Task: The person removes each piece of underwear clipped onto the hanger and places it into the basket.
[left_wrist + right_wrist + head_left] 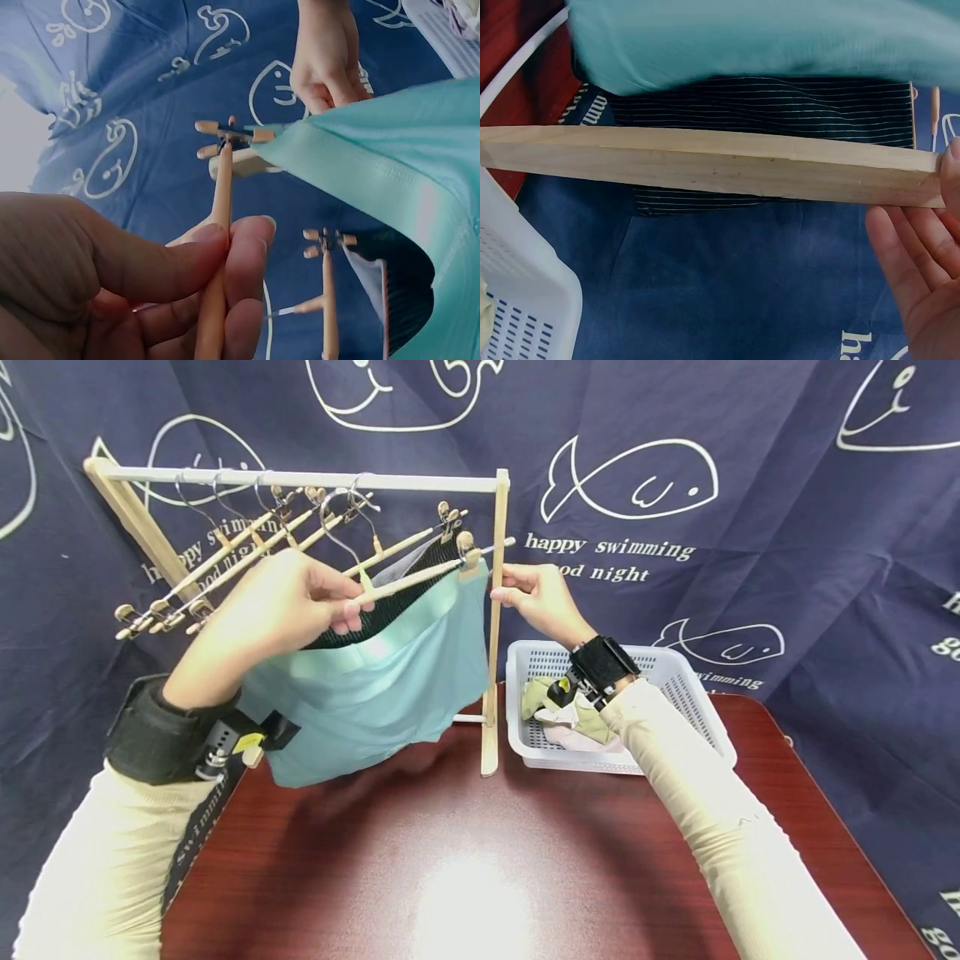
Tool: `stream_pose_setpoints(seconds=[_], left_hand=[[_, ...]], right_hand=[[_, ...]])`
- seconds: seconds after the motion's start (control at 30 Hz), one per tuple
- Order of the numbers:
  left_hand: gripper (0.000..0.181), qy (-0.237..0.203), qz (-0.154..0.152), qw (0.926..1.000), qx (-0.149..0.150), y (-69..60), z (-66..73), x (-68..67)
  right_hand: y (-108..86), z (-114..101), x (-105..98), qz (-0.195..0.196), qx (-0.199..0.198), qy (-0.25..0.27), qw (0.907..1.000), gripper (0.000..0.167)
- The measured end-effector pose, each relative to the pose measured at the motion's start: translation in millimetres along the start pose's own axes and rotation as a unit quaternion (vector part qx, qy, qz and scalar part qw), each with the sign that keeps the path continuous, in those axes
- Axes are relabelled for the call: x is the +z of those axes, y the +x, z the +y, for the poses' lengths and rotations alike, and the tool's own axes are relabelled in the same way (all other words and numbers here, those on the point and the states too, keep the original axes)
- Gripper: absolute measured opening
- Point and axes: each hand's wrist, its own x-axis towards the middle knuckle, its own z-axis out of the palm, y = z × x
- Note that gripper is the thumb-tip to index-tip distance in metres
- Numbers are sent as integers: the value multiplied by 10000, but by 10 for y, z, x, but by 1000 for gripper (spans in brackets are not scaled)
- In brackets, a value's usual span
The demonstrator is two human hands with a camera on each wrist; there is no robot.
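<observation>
From where I stood, a person in pale sleeves worked at a small wooden rack [420,482] set on a red-brown table [420,835]. The left hand [292,602], in front of the rack, pinched the bar of a hanger [420,579] between thumb and fingers, just under its metal hook. I could not tell whether that hook rested on the rack's rail. From the hanger hung an aqua garment [367,702], also in front of the rack, its waistband caught at the right end by a clip [468,550]; the bar's tilted right tip crossed in front of the rack's right post [491,652]. The right hand [540,602] held that post between thumb and fingers, partway down from the rack's top. A dark striped garment [817,109] hung behind the aqua one, on another hanger at the rack's right half. More hangers [217,560] hung slanting along the rack's left half. Just right of the rack sat a pale perforated basket [577,764], holding green clothing [536,697] and pink clothing [577,739]. Each wrist wore a black band with a small device. Behind the rack spread a navy curtain [750,552] printed with white fish outlines and the words "happy swimming".
</observation>
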Motion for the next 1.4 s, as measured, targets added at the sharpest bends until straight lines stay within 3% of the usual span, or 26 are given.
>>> stream_pose_setpoints(seconds=[0.13, 0.3, 0.53, 0.73, 1.4], left_hand=[[14, -33, -94, 9995, 309, -80, 44, 130], [15, -101, -351, 9967, 724, -137, 64, 340], [13, -196, -547, 9939, 932, -192, 90, 658], [14, -213, -609, 9909, 1184, -244, 95, 844], [16, -591, -471, 9937, 831, -259, -68, 1298]], right_hand=[[5, 18, -16, 31, -21, -33, 10000, 31], [13, 23, -14, -84, -122, 288, 9995, 27], [12, 26, 1, -11, -58, 309, 9995, 27], [-11, 15, -5, -54, -52, 363, 9993, 28], [9, 6, -2, -163, -161, 223, 9995, 26]])
